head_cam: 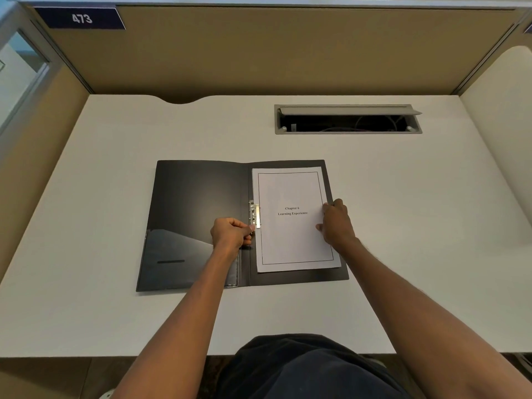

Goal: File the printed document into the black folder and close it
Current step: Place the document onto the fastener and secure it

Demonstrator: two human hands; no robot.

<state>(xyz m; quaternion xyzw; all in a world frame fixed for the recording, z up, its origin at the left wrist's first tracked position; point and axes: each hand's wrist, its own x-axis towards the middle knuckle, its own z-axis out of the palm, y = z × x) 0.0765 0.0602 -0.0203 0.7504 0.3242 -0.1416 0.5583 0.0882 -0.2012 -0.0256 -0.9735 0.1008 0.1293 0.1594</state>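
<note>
Document [293,220] reads "Chapter 6 Learning Experience"; sign [82,18] reads 473.

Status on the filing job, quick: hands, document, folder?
Left hand pinching metal clip lever. Right hand steadying document on open black folder. Nothing in the way.

The fingertips of the left hand [231,232] are curled under at the metal clip [255,213], so whether the clip lever is pinched cannot be told. Part of the printed document [290,240] along its right edge is covered by the right hand [335,223]. Small items inside the cable tray [347,123] are lost in shadow. Both forearms and the seated person's lap are cut off by the lower edge.
</note>
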